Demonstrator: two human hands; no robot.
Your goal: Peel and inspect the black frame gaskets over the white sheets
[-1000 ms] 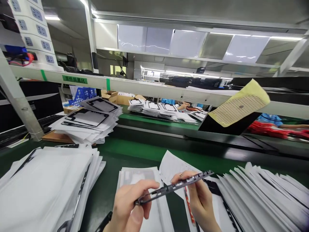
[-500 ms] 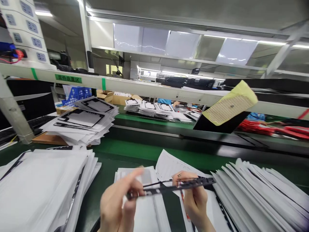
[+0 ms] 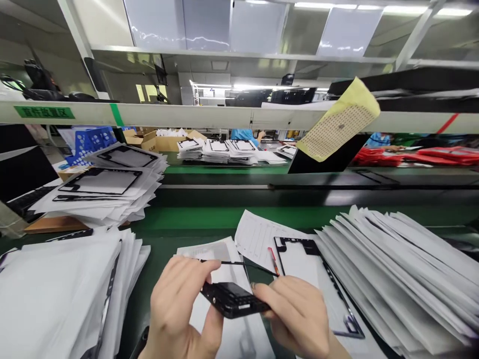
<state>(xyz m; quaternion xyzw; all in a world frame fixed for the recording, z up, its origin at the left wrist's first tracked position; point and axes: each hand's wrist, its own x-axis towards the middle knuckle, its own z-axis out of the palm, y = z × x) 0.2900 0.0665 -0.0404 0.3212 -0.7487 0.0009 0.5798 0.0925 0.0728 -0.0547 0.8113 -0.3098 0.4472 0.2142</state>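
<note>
My left hand (image 3: 183,304) and my right hand (image 3: 299,311) both grip a thin black plastic frame (image 3: 237,301), one at each side. It is held tilted above the bench, its wide dark end towards me and a thin far bar behind. Beneath it lies a white sheet stack (image 3: 224,331). Right of the hands, a similar black frame (image 3: 306,246) rests flat on white paper. A red pen (image 3: 273,260) lies between that frame and a printed form (image 3: 258,238), partly hidden by my right hand.
White sheets are stacked at left (image 3: 56,284), and a tall leaning pile (image 3: 404,279) is at right. Farther left, more frames lie on sheets (image 3: 101,182). A rail (image 3: 209,115) crosses ahead, with a yellow perforated sheet (image 3: 340,122) hanging from it. A co-worker's blue sleeve (image 3: 243,134) shows beyond.
The black frame has turned in my hands, its wide end now facing me. My right hand has shifted its grip, uncovering the pen and the frame at right. The view has tipped down.
</note>
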